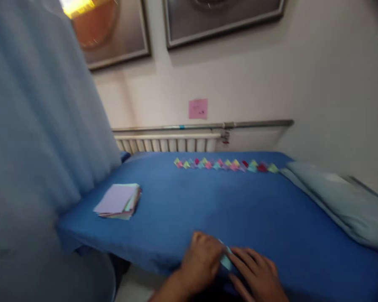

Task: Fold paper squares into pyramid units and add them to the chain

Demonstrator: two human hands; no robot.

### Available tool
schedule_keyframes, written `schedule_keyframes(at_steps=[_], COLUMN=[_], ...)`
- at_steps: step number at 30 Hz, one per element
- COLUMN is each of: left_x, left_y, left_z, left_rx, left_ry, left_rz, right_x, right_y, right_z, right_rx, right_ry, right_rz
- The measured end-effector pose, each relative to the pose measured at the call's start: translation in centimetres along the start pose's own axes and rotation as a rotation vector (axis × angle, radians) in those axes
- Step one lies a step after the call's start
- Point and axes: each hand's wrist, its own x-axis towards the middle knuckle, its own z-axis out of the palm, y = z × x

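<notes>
A small piece of light teal folded paper (226, 262) lies between my two hands at the near edge of the blue-covered bed. My left hand (202, 258) is closed on its left side, the fingers curled and slightly blurred. From the right, my right hand (255, 270) holds the paper between its fingers and thumb, with the fingers fairly straight. Much of the paper is hidden by the hands, so its exact folded shape cannot be made out.
On the blue sheet (176, 205), a stack of coloured paper squares (118, 199) lies at left. A zigzag chain of coloured folded paper (217, 165) stretches along the far side. At right is a pale green pillow (337, 197); a blue curtain (40, 126) hangs at left, a radiator (170, 144) behind.
</notes>
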Motion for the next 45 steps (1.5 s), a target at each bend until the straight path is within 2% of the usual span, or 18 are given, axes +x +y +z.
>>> schedule_keyframes(at_steps=[3,7,11,21,29,36,45], left_x=[-0.3,-0.9,-1.7,-1.4,-1.4,-1.4,-1.3], left_y=[0.0,-0.2,0.1,0.5,0.2,0.0,0.2], left_z=[-0.5,-1.0,-1.6,-2.2,-2.1,-1.8,-1.9], left_rx=[-0.053,-0.023,-0.014,0.007,0.011,0.000,0.004], left_ry=[0.059,0.151,0.126,0.082,0.115,0.133,0.097], left_rz=[0.030,0.110,0.127,0.069,0.087,0.074,0.057], right_x=[0.5,1.6,1.7,2.0,2.5,2.7,2.9], right_y=[-0.7,-1.4,-1.5,-1.1,-0.9,-0.8,-0.7], right_z=[-1.5,-2.6,-3.0,-3.1,-3.3,-2.8,-2.2], right_rx=[0.006,0.158,0.235,0.275,0.322,0.317,0.328], right_ry=[-0.114,-0.262,-0.303,-0.301,-0.298,-0.291,-0.282], right_rz=[0.084,0.170,0.213,0.217,0.245,0.270,0.285])
